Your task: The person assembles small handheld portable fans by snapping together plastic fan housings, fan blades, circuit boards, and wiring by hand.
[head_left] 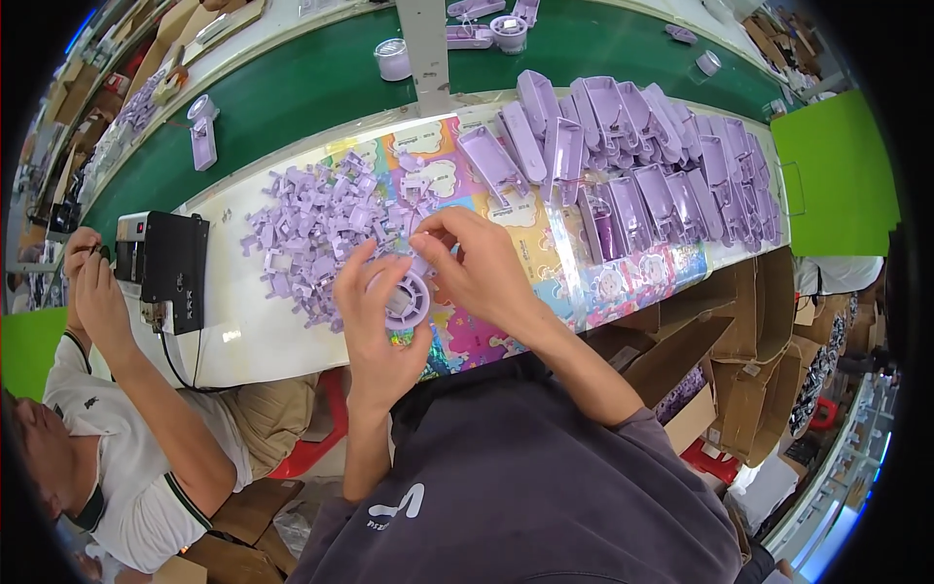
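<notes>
My left hand (379, 336) grips a round lilac plastic housing (416, 298), with spokes or ribs inside its rim. Just above it, my right hand (482, 268) has thumb and forefinger brought together in a pinch. Whatever lies between those fingertips is too small to make out. Beyond both hands, a loose heap of small lilac plastic brackets (321, 219) spreads over the white table and a colourful printed sheet (535, 248). To the right, long lilac trough-shaped shells (608, 112) stand packed in rows, some with thin wires.
A black box-shaped machine (175, 273) with a cable stands at the left, beside a co-worker's hands (97, 282). A green conveyor belt (302, 92) runs behind the table, crossed by a grey post (423, 54). Cardboard boxes (749, 360) sit below the table's right edge.
</notes>
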Available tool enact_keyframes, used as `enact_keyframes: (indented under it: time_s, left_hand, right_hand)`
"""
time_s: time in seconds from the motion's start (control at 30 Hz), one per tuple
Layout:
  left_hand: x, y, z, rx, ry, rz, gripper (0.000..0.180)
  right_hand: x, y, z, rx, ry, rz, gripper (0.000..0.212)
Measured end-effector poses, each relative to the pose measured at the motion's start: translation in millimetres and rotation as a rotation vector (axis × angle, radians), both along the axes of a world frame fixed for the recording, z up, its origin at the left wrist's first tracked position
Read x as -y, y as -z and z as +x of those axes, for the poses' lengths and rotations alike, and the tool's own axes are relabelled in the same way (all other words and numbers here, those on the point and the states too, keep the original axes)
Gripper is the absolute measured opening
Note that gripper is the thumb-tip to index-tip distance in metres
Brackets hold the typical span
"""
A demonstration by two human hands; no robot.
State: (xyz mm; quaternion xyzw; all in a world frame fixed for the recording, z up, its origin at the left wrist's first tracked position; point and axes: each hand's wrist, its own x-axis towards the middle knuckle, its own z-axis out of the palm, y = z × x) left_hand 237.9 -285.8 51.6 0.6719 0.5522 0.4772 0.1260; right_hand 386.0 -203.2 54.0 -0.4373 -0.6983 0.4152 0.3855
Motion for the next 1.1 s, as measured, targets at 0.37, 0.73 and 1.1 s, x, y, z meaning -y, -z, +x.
enact_keyframes:
  time_s: [0.37, 0.73, 1.1]
  left_hand:
    - [4, -1, 2, 0.164, 0.170, -0.107, 0.087]
    - [2, 14, 15, 1.035, 0.128, -0.460, 0.028]
    - [3, 20, 20, 0.966, 0.281, -0.412, 0.009]
  right_hand:
    - [17, -10, 19, -0.023, -0.073, -0.077, 0.023]
    - [39, -8, 31, -0.217, -0.074, -0.249, 0.027]
    - [45, -17, 64, -0.238, -0.205, -0.308, 0.032]
